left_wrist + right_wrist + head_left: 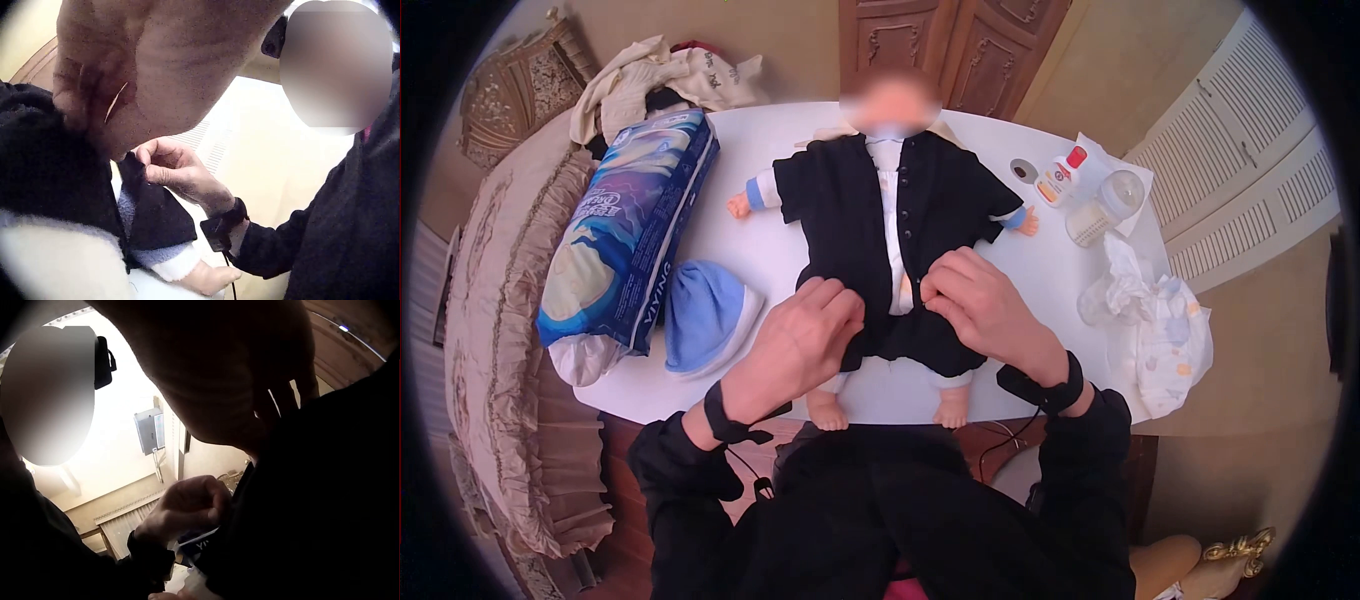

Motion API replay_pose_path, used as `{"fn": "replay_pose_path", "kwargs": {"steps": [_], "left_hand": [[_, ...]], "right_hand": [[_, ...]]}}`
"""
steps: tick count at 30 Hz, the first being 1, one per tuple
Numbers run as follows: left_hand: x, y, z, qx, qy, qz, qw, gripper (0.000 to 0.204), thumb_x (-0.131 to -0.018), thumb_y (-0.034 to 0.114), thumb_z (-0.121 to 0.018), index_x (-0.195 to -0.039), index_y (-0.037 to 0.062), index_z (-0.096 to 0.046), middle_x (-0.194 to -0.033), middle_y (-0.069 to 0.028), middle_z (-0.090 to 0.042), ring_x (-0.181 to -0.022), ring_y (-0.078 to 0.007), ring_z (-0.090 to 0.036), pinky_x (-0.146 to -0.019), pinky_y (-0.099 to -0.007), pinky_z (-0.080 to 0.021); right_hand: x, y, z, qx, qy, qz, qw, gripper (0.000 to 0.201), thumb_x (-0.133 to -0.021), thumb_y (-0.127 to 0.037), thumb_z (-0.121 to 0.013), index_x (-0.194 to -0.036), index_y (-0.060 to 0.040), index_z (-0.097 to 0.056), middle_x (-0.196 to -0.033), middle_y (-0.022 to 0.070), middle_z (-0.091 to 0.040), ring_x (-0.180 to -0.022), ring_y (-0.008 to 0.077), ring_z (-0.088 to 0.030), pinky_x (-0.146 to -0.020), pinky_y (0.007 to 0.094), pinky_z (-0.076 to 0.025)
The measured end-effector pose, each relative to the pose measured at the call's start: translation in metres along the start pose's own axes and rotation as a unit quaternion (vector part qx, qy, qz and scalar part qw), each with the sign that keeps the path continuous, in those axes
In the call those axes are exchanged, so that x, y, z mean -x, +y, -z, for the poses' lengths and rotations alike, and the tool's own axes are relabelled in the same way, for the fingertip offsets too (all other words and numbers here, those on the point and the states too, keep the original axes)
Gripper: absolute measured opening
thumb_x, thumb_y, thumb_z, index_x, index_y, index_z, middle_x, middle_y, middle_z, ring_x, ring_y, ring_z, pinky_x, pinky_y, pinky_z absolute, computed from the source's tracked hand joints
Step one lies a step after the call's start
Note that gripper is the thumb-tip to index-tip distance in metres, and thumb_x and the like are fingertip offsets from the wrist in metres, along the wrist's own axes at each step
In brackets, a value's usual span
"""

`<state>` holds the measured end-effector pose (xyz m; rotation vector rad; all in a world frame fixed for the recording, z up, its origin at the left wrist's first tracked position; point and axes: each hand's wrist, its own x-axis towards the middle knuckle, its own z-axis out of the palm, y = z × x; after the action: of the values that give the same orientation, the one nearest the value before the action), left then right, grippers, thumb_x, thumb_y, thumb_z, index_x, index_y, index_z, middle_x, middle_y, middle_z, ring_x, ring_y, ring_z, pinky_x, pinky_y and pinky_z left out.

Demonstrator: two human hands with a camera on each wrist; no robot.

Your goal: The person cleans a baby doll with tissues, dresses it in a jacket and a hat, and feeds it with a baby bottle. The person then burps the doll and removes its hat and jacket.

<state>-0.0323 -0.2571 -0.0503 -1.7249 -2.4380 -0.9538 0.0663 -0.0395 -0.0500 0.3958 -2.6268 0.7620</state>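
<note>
A doll lies on its back on the white table, its bare feet point(828, 410) toward the person. It wears a black short-sleeved garment point(835, 200) with buttons down one front edge, parted over a white layer. The left hand point(795, 335) pinches the black cloth at the lower front, on the left side of the head view. Opposite it, the right hand point(990, 308) pinches the buttoned edge between thumb and fingers; the left wrist view also shows this right hand point(181, 172) holding the cloth edge.
A blue diaper pack point(625, 230) and a blue-and-white hat point(710, 315) lie on the left. At the right are a red-capped bottle point(1060, 178), a baby bottle point(1100, 210) and a crumpled diaper point(1170, 345). The white table's point(770, 125) near edge runs beneath the doll's feet.
</note>
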Motion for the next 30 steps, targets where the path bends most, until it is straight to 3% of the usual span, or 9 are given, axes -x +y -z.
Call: {"fn": "replay_pose_path", "kwargs": {"steps": [4, 8, 13, 19, 25, 30], "left_hand": [[-0.016, 0.008, -0.014, -0.036, 0.079, -0.013, 0.996, 0.01, -0.077, 0.005, -0.062, -0.085, 0.0037, -0.055, -0.081, -0.0091, -0.05, -0.078, -0.027, -0.053, -0.066, -0.0357, -0.046], [-0.019, 0.007, -0.026, -0.073, 0.071, 0.02, 0.995, 0.01, -0.078, 0.005, -0.061, -0.086, 0.0032, -0.055, -0.082, -0.0096, -0.05, -0.079, -0.0268, -0.054, -0.066, -0.0352, -0.046], [-0.022, 0.008, -0.033, -0.107, 0.072, 0.032, 0.991, 0.024, -0.073, 0.004, -0.066, -0.093, 0.0018, -0.053, -0.085, -0.0128, -0.05, -0.082, -0.0315, -0.053, -0.07, -0.0389, -0.046], [-0.027, 0.015, -0.038, -0.135, 0.06, 0.067, 0.987, 0.027, -0.07, 0.007, -0.066, -0.09, 0.0012, -0.049, -0.086, -0.0136, -0.048, -0.082, -0.0289, -0.051, -0.07, -0.0362, -0.045], [-0.029, 0.016, -0.043, -0.143, 0.088, 0.076, 0.983, 0.025, -0.07, 0.009, -0.065, -0.086, 0.0008, -0.047, -0.084, -0.0138, -0.047, -0.08, -0.0287, -0.052, -0.069, -0.0358, -0.045], [-0.033, 0.019, -0.047, -0.172, 0.097, 0.088, 0.976, 0.024, -0.071, 0.011, -0.064, -0.084, 0.0005, -0.047, -0.083, -0.0141, -0.048, -0.078, -0.0287, -0.052, -0.067, -0.0359, -0.045]], "right_hand": [[-0.001, -0.001, -0.006, 0.01, 0.012, 0.009, 1.0, 0.009, -0.077, 0.001, -0.059, -0.085, -0.0024, -0.057, -0.083, 0.008, -0.055, -0.081, 0.027, -0.052, -0.069, 0.0345, -0.044], [0.002, 0.001, -0.011, 0.012, 0.037, -0.015, 0.999, 0.01, -0.078, 0.001, -0.059, -0.087, -0.0026, -0.058, -0.083, 0.0081, -0.056, -0.081, 0.0274, -0.052, -0.07, 0.0343, -0.044], [-0.005, -0.005, -0.018, 0.043, 0.081, -0.004, 0.996, 0.015, -0.076, -0.003, -0.064, -0.09, -0.0042, -0.058, -0.084, 0.0073, -0.055, -0.08, 0.0253, -0.054, -0.069, 0.035, -0.044], [-0.018, 0.002, -0.03, 0.147, 0.035, 0.046, 0.987, 0.019, -0.072, -0.006, -0.067, -0.087, -0.0061, -0.057, -0.083, 0.0066, -0.052, -0.079, 0.0238, -0.056, -0.066, 0.0344, -0.044], [-0.009, 0.005, -0.021, 0.037, 0.082, 0.026, 0.996, 0.016, -0.071, -0.004, -0.067, -0.083, -0.004, -0.056, -0.079, 0.0077, -0.055, -0.076, 0.0254, -0.057, -0.065, 0.0352, -0.046], [-0.003, 0.006, -0.016, -0.023, 0.075, 0.007, 0.997, 0.015, -0.073, -0.003, -0.067, -0.083, -0.0022, -0.056, -0.077, 0.0084, -0.056, -0.075, 0.0252, -0.057, -0.065, 0.0346, -0.047]]}}
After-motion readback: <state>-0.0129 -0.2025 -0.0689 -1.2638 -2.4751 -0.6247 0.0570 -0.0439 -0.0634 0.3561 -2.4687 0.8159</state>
